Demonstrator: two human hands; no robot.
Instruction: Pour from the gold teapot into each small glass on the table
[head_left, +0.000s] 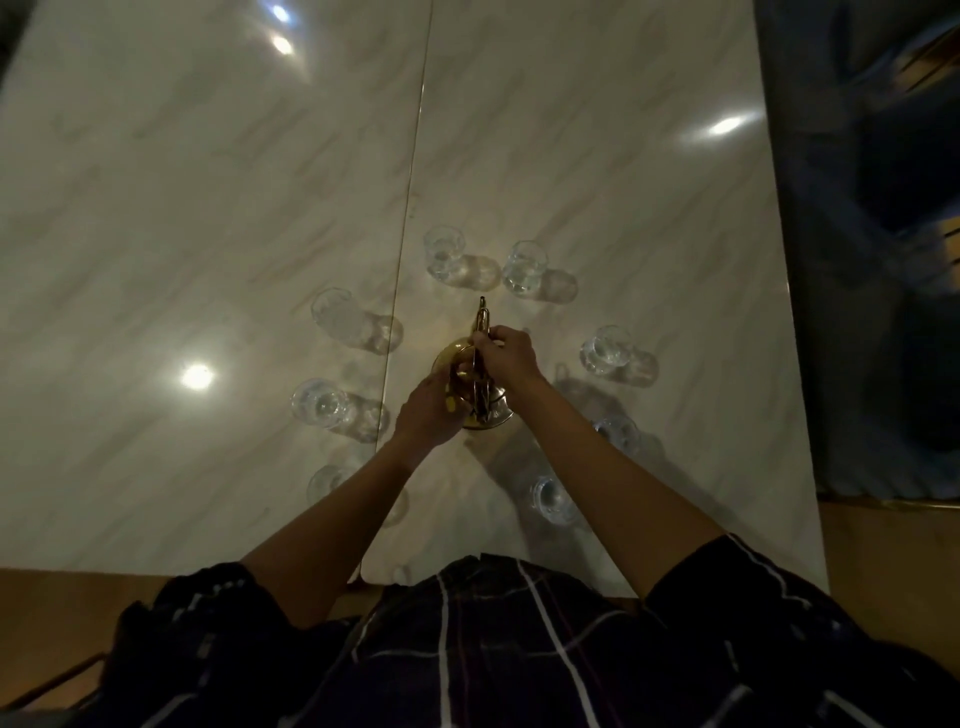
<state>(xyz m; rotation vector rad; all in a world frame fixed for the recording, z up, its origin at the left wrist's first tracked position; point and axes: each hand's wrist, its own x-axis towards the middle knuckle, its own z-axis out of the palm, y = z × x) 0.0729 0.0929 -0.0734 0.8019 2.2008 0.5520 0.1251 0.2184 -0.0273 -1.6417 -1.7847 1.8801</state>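
Observation:
The gold teapot (451, 358) stands on the marble table (208, 208), its thin spout pointing away from me. Both hands are on it. My left hand (431, 410) grips the pot's near left side by the handle. My right hand (506, 358) pinches the top near the spout and lid. Several small clear glasses ring the pot: two at the far side (441, 252) (524, 265), two on the left (330, 312) (317, 402), two on the right (602, 351) (618, 431), and two near me (550, 496) (324, 480). My left forearm partly hides the near left glass.
A seam (410, 182) runs down the glossy tabletop left of the pot. The table's right edge (795, 312) borders a dark blue area. Its near edge (156, 569) meets a wooden surface. Lamp glare spots lie on the left and far parts.

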